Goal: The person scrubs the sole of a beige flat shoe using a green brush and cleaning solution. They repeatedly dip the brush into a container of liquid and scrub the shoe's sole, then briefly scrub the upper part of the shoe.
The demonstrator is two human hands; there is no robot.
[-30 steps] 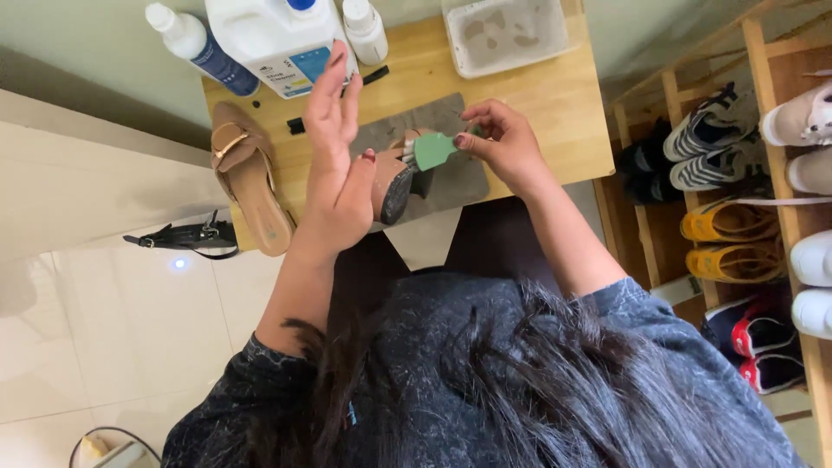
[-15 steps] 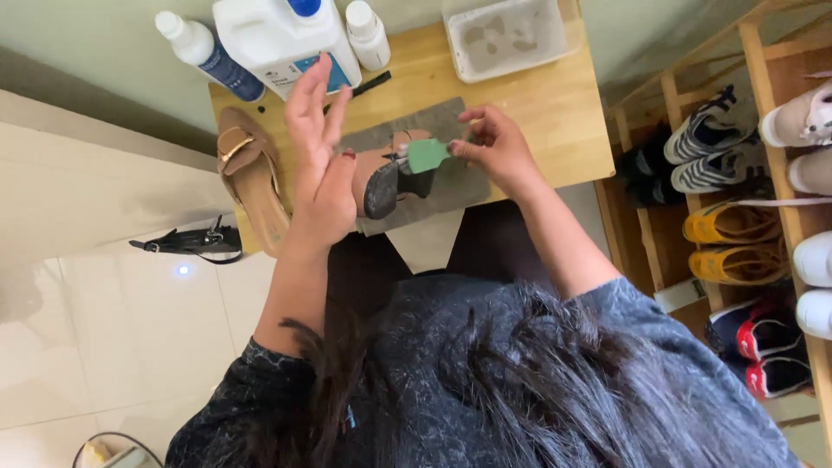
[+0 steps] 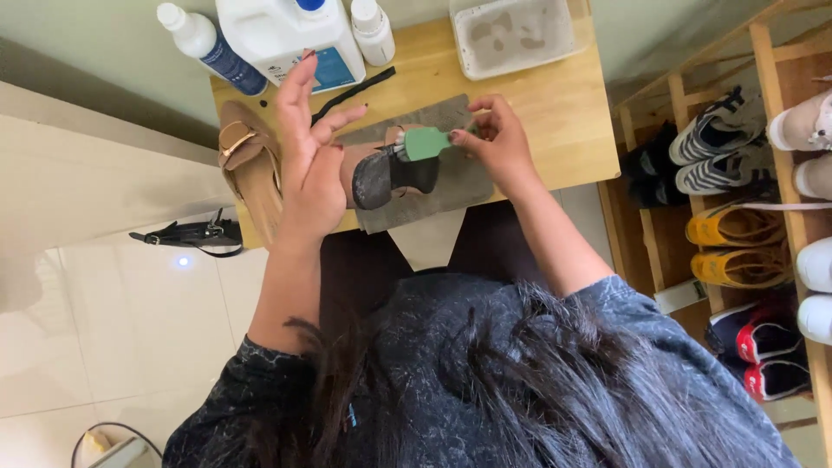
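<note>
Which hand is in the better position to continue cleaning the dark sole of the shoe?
Probably the right hand: it already grips the green brush at the shoe sole. The left hand only steadies the shoe, fingers spread open.

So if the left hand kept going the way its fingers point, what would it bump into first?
The left hand points up toward the table's back edge. Straight on, its fingertips would probably meet the big white jug first. They already overlap its blue label in this view, though their height above the table is unclear.
</note>
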